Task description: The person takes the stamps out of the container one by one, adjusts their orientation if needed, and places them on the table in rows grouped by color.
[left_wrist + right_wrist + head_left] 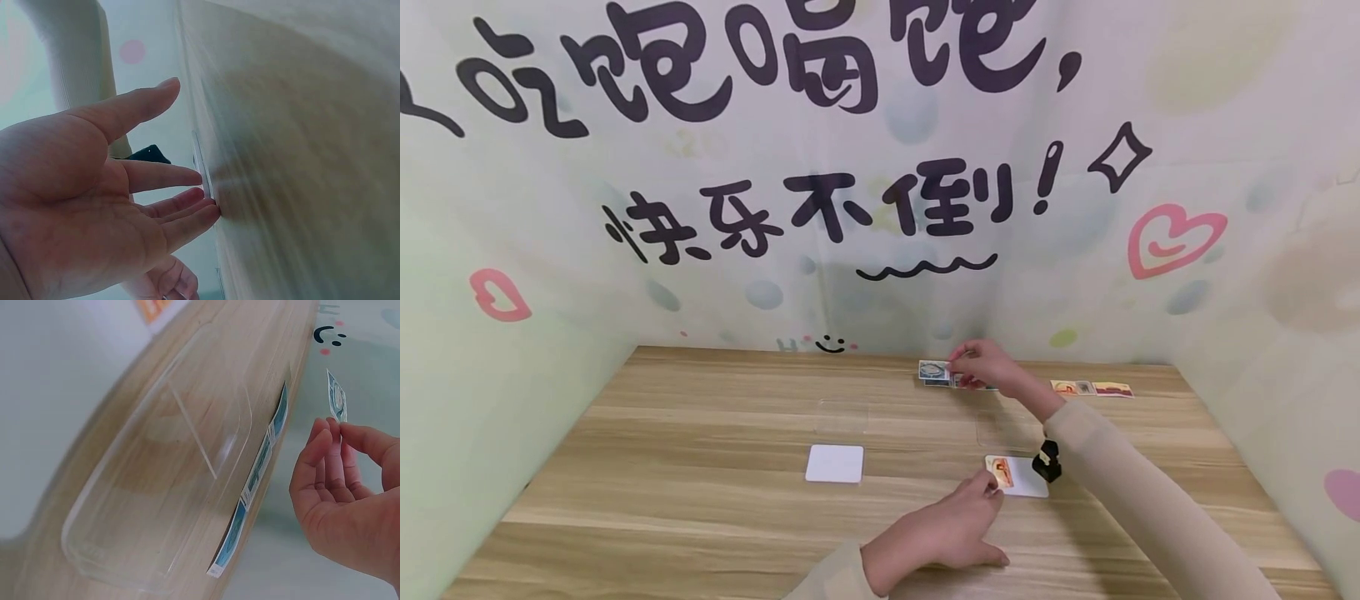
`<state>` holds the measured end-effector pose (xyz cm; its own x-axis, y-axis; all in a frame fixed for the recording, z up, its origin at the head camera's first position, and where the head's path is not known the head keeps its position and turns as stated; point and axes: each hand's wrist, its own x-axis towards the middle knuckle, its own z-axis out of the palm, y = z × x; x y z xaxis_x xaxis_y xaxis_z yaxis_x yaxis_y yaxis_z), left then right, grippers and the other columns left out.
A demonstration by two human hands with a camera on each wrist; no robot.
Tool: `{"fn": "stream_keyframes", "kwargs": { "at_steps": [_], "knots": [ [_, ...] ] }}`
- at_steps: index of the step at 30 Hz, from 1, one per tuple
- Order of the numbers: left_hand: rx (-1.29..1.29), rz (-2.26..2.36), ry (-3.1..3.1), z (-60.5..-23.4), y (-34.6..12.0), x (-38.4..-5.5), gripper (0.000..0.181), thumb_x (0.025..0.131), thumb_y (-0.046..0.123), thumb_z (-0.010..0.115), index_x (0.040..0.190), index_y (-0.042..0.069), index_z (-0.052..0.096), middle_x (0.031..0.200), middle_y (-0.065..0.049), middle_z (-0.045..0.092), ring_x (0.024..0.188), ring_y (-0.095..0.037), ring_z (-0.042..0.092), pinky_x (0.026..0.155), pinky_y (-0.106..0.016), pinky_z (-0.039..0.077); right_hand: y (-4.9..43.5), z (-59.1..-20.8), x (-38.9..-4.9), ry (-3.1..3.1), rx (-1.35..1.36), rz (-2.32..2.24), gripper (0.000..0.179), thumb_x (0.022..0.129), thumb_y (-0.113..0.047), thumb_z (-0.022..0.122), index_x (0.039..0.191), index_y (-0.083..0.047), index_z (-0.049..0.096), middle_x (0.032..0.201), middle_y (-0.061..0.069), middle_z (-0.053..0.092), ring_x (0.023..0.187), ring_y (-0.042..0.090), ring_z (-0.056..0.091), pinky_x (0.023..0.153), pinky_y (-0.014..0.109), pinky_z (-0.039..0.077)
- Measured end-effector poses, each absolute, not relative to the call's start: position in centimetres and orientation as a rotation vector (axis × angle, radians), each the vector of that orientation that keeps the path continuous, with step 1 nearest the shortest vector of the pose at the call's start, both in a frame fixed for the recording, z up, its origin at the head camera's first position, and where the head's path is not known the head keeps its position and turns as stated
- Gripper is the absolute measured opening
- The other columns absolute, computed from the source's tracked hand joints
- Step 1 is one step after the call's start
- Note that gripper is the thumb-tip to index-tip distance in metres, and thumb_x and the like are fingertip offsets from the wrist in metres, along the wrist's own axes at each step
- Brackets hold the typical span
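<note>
My right hand point(988, 367) pinches a small blue stamp point(337, 399) between thumb and fingers, raised near the back edge of the table. Below it lies a row of blue stamps point(255, 472). In the head view that hand partly hides the row. My left hand point(951, 521) rests low at the front with fingers extended, its fingertips at the left end of a white card point(1028, 477). An orange stamp point(1001, 472) lies on that card, partly covered by those fingertips. The left wrist view shows the palm with straight fingers and nothing gripped.
A second white card point(835, 463) lies to the left. Behind the cards are two clear plastic cases, one left point(842, 417) and one right point(156, 481). Further stamps point(1112, 389) lie at the back right. A printed cloth point(820, 292) hangs behind the wooden table point(700, 467).
</note>
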<state>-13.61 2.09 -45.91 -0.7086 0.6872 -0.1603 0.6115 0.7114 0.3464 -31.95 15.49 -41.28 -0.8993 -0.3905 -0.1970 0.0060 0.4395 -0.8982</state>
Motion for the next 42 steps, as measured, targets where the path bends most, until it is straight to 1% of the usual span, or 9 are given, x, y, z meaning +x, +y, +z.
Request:
{"fn": "stream_keyframes", "kwargs": {
  "at_steps": [3,6,12,16,20,29,31,34,42],
  "knots": [
    [1.028,0.390,2.641,-44.2,1.8,-13.0,0.078,0.094,0.047,0.079,0.151,0.000,0.054,0.148,-0.006,0.046,0.136,-0.011,0.048,0.113,-0.017,0.039,15.3,-41.3,-32.1,2.317,-0.316,-1.459,0.021,0.103,-0.007,0.064,0.114,0.010,0.064,0.086,0.007,0.068,0.071,0.016,0.065,0.064,0.029,0.056],
    [1.020,0.384,2.634,-42.8,1.7,-12.5,0.076,0.093,0.045,0.080,0.148,-0.002,0.056,0.146,-0.007,0.047,0.133,-0.011,0.049,0.112,-0.017,0.041,15.1,-41.4,-32.2,2.325,-0.310,-1.452,0.020,0.103,-0.008,0.065,0.114,0.010,0.065,0.089,0.009,0.069,0.072,0.016,0.065,0.067,0.030,0.057],
    [1.023,0.381,2.624,-42.3,1.5,-12.2,0.073,0.095,0.043,0.079,0.147,-0.002,0.056,0.147,-0.007,0.046,0.135,-0.012,0.048,0.112,-0.016,0.040,14.7,-41.7,-32.5,2.362,-0.299,-1.420,0.024,0.103,-0.011,0.067,0.117,0.008,0.070,0.094,0.011,0.073,0.076,0.017,0.069,0.072,0.032,0.060],
    [1.010,0.384,2.617,-42.4,1.5,-12.3,0.074,0.095,0.043,0.079,0.149,-0.003,0.055,0.149,-0.007,0.045,0.137,-0.012,0.047,0.113,-0.017,0.040,14.4,-41.8,-32.6,2.368,-0.295,-1.422,0.025,0.102,-0.012,0.069,0.117,0.008,0.072,0.094,0.011,0.076,0.073,0.014,0.070,0.070,0.031,0.060],
    [1.002,0.390,2.614,-42.7,1.5,-12.5,0.076,0.095,0.044,0.079,0.149,-0.002,0.055,0.149,-0.006,0.045,0.136,-0.012,0.047,0.112,-0.017,0.041,14.1,-41.9,-32.7,2.350,-0.288,-1.433,0.023,0.101,-0.011,0.069,0.115,0.008,0.072,0.093,0.010,0.078,0.070,0.012,0.068,0.066,0.028,0.057],
    [1.039,0.376,2.606,-45.2,1.7,-13.3,0.078,0.098,0.047,0.074,0.154,0.000,0.050,0.155,-0.006,0.040,0.141,-0.011,0.044,0.115,-0.018,0.038,13.8,-42.4,-33.4,2.307,-0.285,-1.464,0.021,0.100,-0.010,0.070,0.112,0.007,0.074,0.087,0.003,0.076,0.069,0.013,0.068,0.064,0.027,0.055],
    [1.047,0.367,2.617,-45.1,1.6,-13.2,0.078,0.097,0.047,0.075,0.154,0.000,0.050,0.154,-0.006,0.040,0.141,-0.011,0.044,0.116,-0.018,0.038,13.7,-42.5,-33.6,2.294,-0.288,-1.477,0.021,0.100,-0.009,0.071,0.112,0.007,0.074,0.086,0.002,0.075,0.068,0.014,0.068,0.062,0.026,0.055],
    [1.038,0.361,2.637,-43.9,1.6,-12.8,0.078,0.095,0.046,0.078,0.152,-0.002,0.052,0.150,-0.006,0.043,0.139,-0.011,0.046,0.114,-0.018,0.039,13.6,-42.7,-33.7,2.280,-0.290,-1.490,0.020,0.099,-0.008,0.070,0.112,0.008,0.073,0.085,0.001,0.074,0.067,0.014,0.068,0.061,0.026,0.054],
    [1.039,0.369,2.630,-42.5,1.5,-12.4,0.076,0.095,0.043,0.079,0.151,-0.003,0.053,0.147,-0.007,0.045,0.137,-0.011,0.047,0.113,-0.016,0.039,13.0,-42.8,-33.8,2.287,-0.278,-1.465,0.017,0.100,-0.007,0.069,0.110,0.006,0.074,0.091,0.004,0.077,0.066,0.012,0.066,0.059,0.024,0.052]
  ]
}}
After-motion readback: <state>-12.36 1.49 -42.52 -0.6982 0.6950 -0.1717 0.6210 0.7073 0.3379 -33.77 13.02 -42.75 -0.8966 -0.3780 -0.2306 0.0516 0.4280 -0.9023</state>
